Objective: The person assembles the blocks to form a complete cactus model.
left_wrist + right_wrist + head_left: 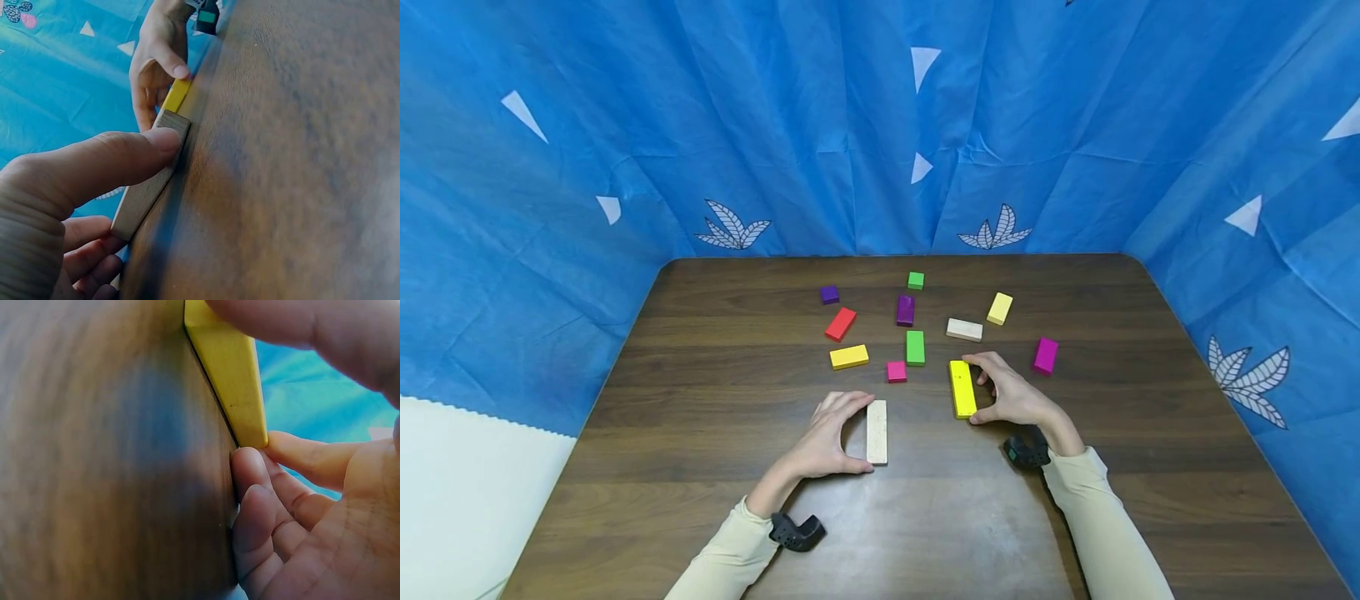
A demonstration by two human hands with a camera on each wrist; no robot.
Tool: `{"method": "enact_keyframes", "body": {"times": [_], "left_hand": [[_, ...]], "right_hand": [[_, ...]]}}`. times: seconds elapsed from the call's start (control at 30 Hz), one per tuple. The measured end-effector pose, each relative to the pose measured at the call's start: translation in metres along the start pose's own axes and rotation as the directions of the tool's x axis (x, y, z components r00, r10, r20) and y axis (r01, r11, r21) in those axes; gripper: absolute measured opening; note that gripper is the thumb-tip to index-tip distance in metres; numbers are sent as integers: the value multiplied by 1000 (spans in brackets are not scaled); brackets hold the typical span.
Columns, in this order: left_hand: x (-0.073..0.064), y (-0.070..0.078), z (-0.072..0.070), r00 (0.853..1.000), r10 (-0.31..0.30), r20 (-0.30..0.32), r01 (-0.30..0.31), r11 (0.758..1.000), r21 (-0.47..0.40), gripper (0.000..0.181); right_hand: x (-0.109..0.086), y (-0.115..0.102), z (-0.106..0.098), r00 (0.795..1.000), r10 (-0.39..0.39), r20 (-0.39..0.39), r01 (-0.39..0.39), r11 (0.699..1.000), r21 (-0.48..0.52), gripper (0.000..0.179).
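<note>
My left hand (826,442) pinches a long pale wooden block (877,432) by its two ends, thumb at the near end and fingers at the far end. In the left wrist view the thumb lies over the end of that wooden block (147,197). To the right, my right hand (1017,395) holds a long yellow block (962,389) the same way, thumb on its near end and fingertips at its far end. The right wrist view shows the yellow block (234,381) down at the table surface. The two held blocks are apart from each other.
Behind the hands lie smaller blocks: pink (897,372), light green (915,348), orange-yellow (849,357), red (840,324), purple (906,311), white (964,330), pale yellow (999,308) and magenta (1046,356). A blue curtain (880,125) borders the brown table (700,417).
</note>
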State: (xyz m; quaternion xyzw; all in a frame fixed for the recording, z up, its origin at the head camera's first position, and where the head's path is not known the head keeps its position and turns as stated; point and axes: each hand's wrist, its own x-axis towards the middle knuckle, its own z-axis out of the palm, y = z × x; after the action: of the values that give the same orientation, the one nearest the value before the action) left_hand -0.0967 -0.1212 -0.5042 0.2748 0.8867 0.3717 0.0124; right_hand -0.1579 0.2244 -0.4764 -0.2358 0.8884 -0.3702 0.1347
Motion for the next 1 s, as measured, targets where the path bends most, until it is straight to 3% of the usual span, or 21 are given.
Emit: {"method": "enact_keyframes", "body": {"times": [0.13,0.37,0.63,1.0], "left_hand": [[-1,2,0,1000,-5,-22,5,1000,-14,94],[-8,10,3,997,-55,-46,51,995,-81,94],[-24,30,11,999,-53,-5,52,989,-138,94],[-49,56,36,991,133,-1,-133,986,-99,93]], "right_hand": [[0,0,0,1000,4,-16,-4,1000,1,94],[-1,0,1,994,77,-74,-76,997,9,92],[-7,-10,5,988,101,-114,-96,994,46,91],[-9,-45,29,993,18,-114,-14,999,37,93]]}}
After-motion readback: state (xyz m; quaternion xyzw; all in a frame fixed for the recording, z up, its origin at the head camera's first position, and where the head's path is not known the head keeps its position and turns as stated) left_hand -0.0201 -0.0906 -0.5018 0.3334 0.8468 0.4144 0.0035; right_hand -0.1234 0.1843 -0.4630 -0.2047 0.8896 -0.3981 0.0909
